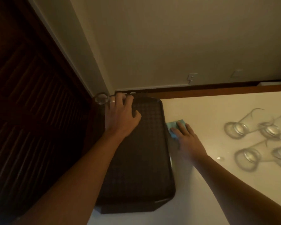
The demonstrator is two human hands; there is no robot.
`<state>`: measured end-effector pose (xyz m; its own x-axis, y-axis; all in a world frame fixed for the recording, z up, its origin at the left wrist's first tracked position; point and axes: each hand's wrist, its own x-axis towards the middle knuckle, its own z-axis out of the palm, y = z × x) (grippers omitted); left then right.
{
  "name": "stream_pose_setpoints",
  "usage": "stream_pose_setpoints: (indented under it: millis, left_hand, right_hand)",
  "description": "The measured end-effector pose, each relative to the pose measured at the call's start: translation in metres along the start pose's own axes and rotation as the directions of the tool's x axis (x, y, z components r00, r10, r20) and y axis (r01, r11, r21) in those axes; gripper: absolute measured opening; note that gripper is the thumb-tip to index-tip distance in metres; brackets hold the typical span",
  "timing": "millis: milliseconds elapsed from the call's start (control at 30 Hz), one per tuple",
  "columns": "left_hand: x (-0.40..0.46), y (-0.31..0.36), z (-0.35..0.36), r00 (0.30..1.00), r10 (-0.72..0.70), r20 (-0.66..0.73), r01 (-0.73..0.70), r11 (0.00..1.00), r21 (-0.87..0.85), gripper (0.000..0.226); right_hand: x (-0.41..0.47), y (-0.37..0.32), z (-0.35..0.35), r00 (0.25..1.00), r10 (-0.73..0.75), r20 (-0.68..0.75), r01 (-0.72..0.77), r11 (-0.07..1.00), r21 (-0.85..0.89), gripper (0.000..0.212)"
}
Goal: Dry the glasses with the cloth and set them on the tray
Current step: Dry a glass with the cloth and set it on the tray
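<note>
Tray: dark brown, rectangular with rounded corners, fine grid texture; long axis from near edge of the counter to the far edge, at the counter's left end; far short side close to the wall.
Glass: clear, round rim toward the camera, at the tray's far left corner; upright or tilted, cannot tell.
Left hand: over the tray's far end, fingers spread and reaching to the glass, fingertips at its rim; grip not closed as far as visible.
Cloth: light blue, soft, crumpled, flat on the counter just beside the tray's right long edge.
Right hand: palm down, fingers extended and pressed on the cloth, not curled around it.
Hands: apart, tray's right edge between them.
Glasses: clear tumblers with thick round bases, lying on their sides in a cluster near the counter's right edge; bases toward the camera, long axes toward the far right; blurred.
Counter: white, smooth, glossy; brown wooden strip along the far edge.
Wall: plain, pale; small white socket low down.
Door: dark wood, slatted, left of the tray.
Writing: none readable.
</note>
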<state>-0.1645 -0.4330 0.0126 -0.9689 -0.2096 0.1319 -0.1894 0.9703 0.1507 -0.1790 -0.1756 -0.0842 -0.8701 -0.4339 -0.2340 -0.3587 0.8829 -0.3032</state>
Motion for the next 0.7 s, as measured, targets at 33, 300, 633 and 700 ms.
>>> stream_pose_setpoints:
  millis: [33, 300, 633, 700]
  left_hand:
    - [-0.011, 0.017, 0.003, 0.999, 0.034, 0.026, -0.032, 0.995, -0.100, 0.047]
    - [-0.092, 0.186, 0.041, 0.979, 0.005, 0.206, 0.147, 0.682, -0.716, 0.016]
    - [-0.097, 0.346, 0.088, 0.836, 0.224, 0.502, 0.307, 0.567, -0.765, 0.092]
    - [-0.096, 0.360, 0.101, 0.857, 0.219, 0.466, 0.298, 0.526, -0.796, 0.082]
  right_hand:
    - [-0.001, 0.003, -0.001, 1.000, -0.020, -0.003, 0.020, 1.000, 0.005, 0.071]
    - [-0.093, 0.046, -0.008, 0.948, 0.015, -0.318, 0.123, 0.903, 0.411, 0.052]
    - [-0.216, 0.145, -0.015, 0.934, 0.323, -0.152, -0.107, 0.659, 0.744, 0.046]
    - [-0.225, 0.160, -0.021, 0.914, 0.395, -0.094, -0.147, 0.538, 0.830, 0.047]
